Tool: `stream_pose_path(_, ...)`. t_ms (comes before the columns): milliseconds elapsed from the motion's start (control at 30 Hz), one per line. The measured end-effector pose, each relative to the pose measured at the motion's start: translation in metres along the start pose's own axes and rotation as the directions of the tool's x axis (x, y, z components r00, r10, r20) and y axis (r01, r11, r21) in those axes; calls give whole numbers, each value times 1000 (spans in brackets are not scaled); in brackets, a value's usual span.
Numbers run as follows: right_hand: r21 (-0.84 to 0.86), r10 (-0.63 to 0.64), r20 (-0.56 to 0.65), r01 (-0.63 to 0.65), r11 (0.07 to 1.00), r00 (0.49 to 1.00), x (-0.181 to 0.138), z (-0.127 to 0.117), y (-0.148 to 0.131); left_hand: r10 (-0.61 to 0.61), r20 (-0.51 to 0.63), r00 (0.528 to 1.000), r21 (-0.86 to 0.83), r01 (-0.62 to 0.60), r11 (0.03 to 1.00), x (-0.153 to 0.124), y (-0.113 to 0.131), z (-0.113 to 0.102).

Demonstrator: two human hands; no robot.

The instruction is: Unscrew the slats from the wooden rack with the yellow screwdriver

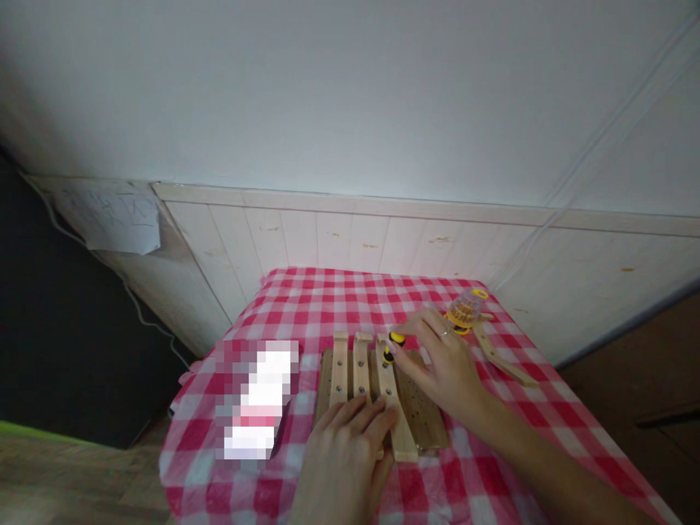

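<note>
A wooden board with several upright slats fixed on it lies on the red and white checked tablecloth. My left hand lies flat on the board's near edge, fingers stretched over the slats. My right hand holds a small yellow and black screwdriver upright, its tip down on one slat. A clear jar with a yellow lid sits just behind my right hand, beside a loose wooden piece.
A blurred-out pink and white object lies on the table's left side. A white panelled wall runs right behind the table. A sheet of paper hangs at the left. Wooden floor shows on both sides.
</note>
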State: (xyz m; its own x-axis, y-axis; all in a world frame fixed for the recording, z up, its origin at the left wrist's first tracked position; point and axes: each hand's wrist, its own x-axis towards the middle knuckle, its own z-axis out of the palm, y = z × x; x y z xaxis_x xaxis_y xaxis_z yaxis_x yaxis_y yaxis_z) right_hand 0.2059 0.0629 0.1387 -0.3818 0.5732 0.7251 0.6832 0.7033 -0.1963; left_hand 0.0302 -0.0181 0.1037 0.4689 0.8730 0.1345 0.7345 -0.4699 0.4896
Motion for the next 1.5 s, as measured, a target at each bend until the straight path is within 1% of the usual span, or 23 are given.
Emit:
stream_pose_path(133, -180, -47, -34, 40, 983, 998, 6, 1, -2, 4, -23, 1000, -6, -4, 1000, 0, 0, 2)
stream_pose_path(200, -191, -84, -27, 78, 978, 996, 10, 4, 2, 2, -24, 1000, -4, -2, 1000, -1, 0, 2)
stream_pose_path(300, -53, -141, -5, 141, 989, 990, 13, 7, 10, -6, -24, 1000, -2, 6, 1000, 0, 0, 2)
stream_pose_path(367, 60, -141, -32, 143, 988, 989, 11, 7, 16, -2, -27, 1000, -7, 2, 1000, 1, -1, 2)
stream_pose_path(500, 206, -80, -101, 99, 973, 992, 1, 8, 24, 21, -41, 999, 13, -21, 1000, 1, -5, 6)
stream_pose_path(600, 273, -16, -100, 43, 961, 995, -5, 10, 26, 52, -49, 997, 42, -50, 998, -1, -9, 8)
stream_pose_path(667, 295, -2, -86, 27, 955, 996, -8, 11, 26, 76, -55, 996, 66, -73, 995, -2, -11, 9)
stream_pose_path(767, 306, -15, -72, 37, 951, 997, -9, 10, 25, 127, -69, 990, 115, -118, 986, -2, -16, 10)
stream_pose_path(867, 341, -14, -60, 34, 939, 998, -8, 8, 23, 184, -108, 977, 158, -165, 974, -3, -19, 12)
stream_pose_path(967, 376, 0, -75, 28, 926, 997, -8, 8, 21, 204, -132, 970, 172, -180, 968, -3, -22, 14)
stream_pose_path(1067, 376, 81, -152, -18, 927, 985, -6, 9, 17, 197, -113, 974, 162, -177, 971, -4, -22, 15)
stream_pose_path(1133, 367, 139, -174, -67, 928, 975, -4, 10, 15, 191, -109, 975, 155, -173, 973, -4, -22, 15)
stream_pose_path(1367, 381, 167, -91, -121, 917, 982, -7, 9, 12, 211, -110, 971, 161, -192, 968, -4, -25, 16)
stream_pose_path(1500, 397, 91, -20, -76, 915, 996, -11, 7, 15, 196, -95, 976, 152, -180, 972, -2, -26, 18)
